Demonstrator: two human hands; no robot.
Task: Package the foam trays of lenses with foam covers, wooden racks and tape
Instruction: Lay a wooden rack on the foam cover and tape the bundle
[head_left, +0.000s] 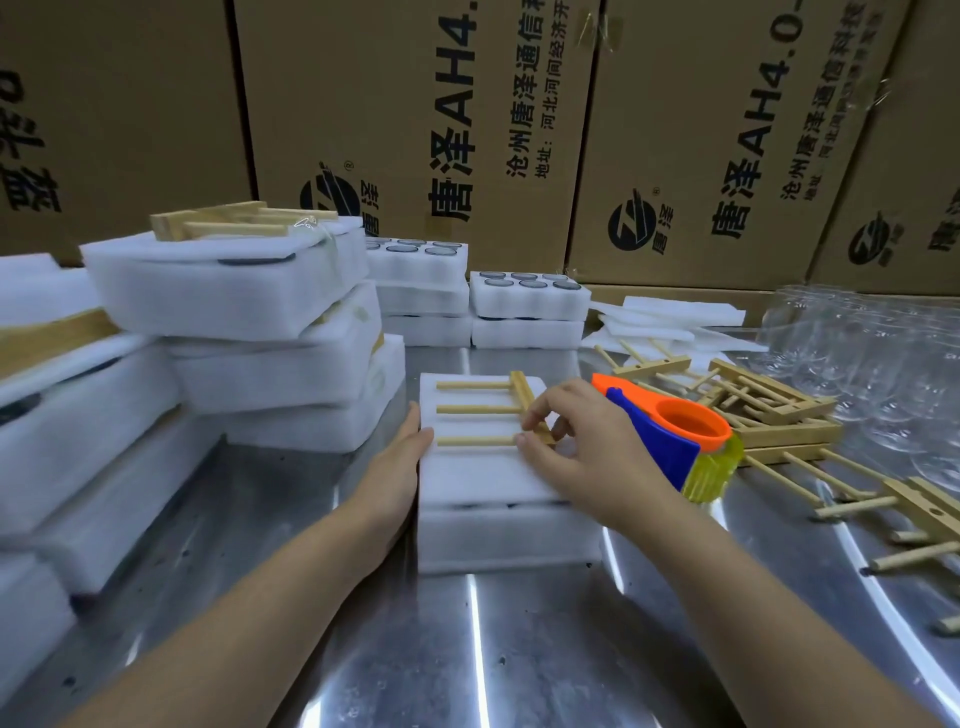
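Observation:
A stack of white foam trays (506, 535) stands on the metal table in front of me, topped by a foam cover (478, 473). A wooden rack (485, 409) with three pegs lies flat on that cover. My right hand (576, 452) pinches the rack's crossbar at its near right end. My left hand (402, 467) lies flat against the stack's left side, fingers straight. An orange and blue tape dispenser (670, 431) with yellowish tape sits just right of my right hand.
Packed foam bundles (249, 332) pile up at left, one with a rack on top. Open lens trays (530, 296) stand behind. Loose wooden racks (779, 410), foam sheets (675, 317) and clear glass pieces (883, 353) fill the right. Cardboard boxes (415, 130) wall the back.

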